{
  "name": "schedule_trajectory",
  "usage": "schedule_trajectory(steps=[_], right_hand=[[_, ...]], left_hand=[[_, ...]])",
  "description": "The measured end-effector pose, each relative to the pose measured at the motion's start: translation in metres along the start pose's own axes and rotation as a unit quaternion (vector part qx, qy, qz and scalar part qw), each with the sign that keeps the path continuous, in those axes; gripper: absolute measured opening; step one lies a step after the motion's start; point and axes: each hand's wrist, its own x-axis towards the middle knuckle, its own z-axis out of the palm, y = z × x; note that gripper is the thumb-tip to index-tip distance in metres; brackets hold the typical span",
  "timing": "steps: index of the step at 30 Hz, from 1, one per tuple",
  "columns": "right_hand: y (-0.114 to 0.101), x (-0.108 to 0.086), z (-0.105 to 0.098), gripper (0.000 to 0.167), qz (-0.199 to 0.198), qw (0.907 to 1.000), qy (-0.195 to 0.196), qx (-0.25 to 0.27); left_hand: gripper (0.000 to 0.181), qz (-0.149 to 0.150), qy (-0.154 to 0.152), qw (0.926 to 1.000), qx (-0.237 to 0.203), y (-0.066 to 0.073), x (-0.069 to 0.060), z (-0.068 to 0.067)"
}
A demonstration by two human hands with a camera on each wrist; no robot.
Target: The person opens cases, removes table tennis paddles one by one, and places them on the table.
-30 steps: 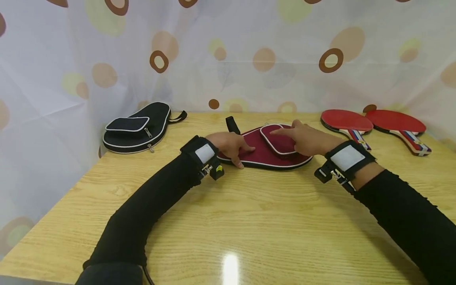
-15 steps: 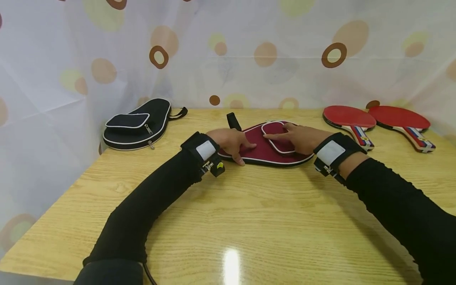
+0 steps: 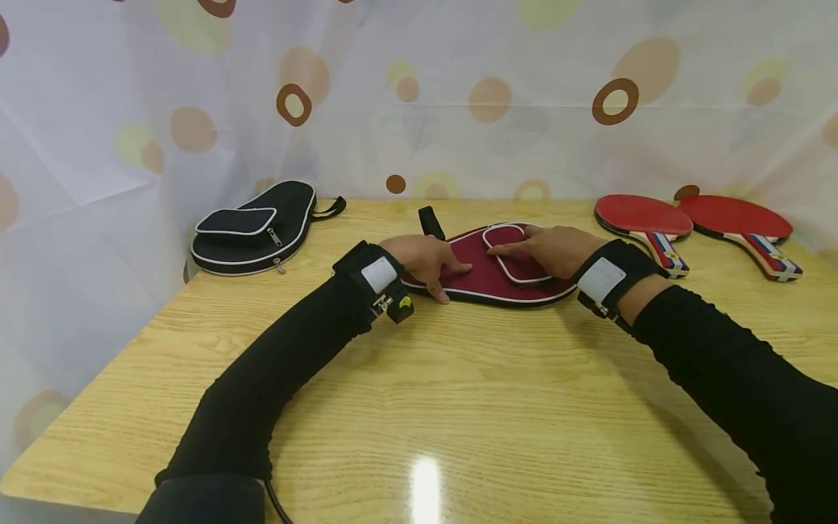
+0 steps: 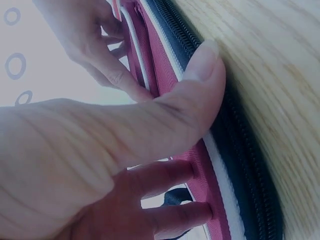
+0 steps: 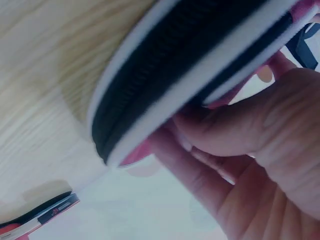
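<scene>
A maroon table tennis bat case (image 3: 484,280) with white piping lies flat at mid-table, its narrow end and black strap to the left. My left hand (image 3: 425,262) rests on the narrow end. In the left wrist view, my left thumb (image 4: 200,75) touches the black zipped edge while fingertips press the maroon cloth. My right hand (image 3: 556,251) lies over the case's small zip pocket (image 3: 517,271), fingers reaching across it to the left. The right wrist view has my right thumb (image 5: 220,132) at the pocket's edge; its tip is hidden.
A black bat case (image 3: 262,225) with its own pocket lies at the back left. Two red table tennis bats, one nearer (image 3: 641,215) and one farther right (image 3: 736,218), lie at the back right. A patterned cloth (image 3: 419,94) hangs behind the wooden table (image 3: 366,407).
My right hand has moved left and lower onto the pocket, then stayed nearly still. My left hand keeps its place on the narrow end. The view has tilted slightly.
</scene>
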Motion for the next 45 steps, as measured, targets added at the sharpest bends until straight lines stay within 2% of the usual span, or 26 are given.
schedule_trajectory(steps=[6, 15, 23, 35, 41, 45], right_hand=[[-0.002, 0.002, -0.004, 0.063, 0.007, 0.9999, -0.009, 0.002], [-0.003, 0.004, -0.002, 0.068, 0.023, 0.9991, -0.034, 0.014], [-0.005, 0.004, -0.005, 0.068, 0.037, 0.9980, -0.048, 0.019], [-0.016, 0.006, -0.017, 0.072, 0.083, 0.9916, -0.099, 0.006], [-0.021, 0.006, -0.023, 0.070, 0.088, 0.9911, -0.100, -0.005], [-0.020, 0.003, -0.025, 0.069, 0.083, 0.9921, -0.094, 0.003]], left_hand=[[0.078, 0.003, -0.006, 1.0000, -0.005, -0.007, 0.002, 0.000], [0.079, 0.004, -0.014, 0.9998, -0.013, -0.008, 0.004, 0.000], [0.078, 0.002, -0.010, 0.9996, -0.028, -0.009, 0.004, 0.000], [0.077, -0.017, 0.001, 0.9996, -0.022, -0.009, 0.006, 0.001], [0.075, -0.007, 0.006, 0.9999, -0.005, -0.011, 0.006, 0.001], [0.075, -0.006, 0.005, 0.9999, -0.009, -0.012, 0.006, 0.000]])
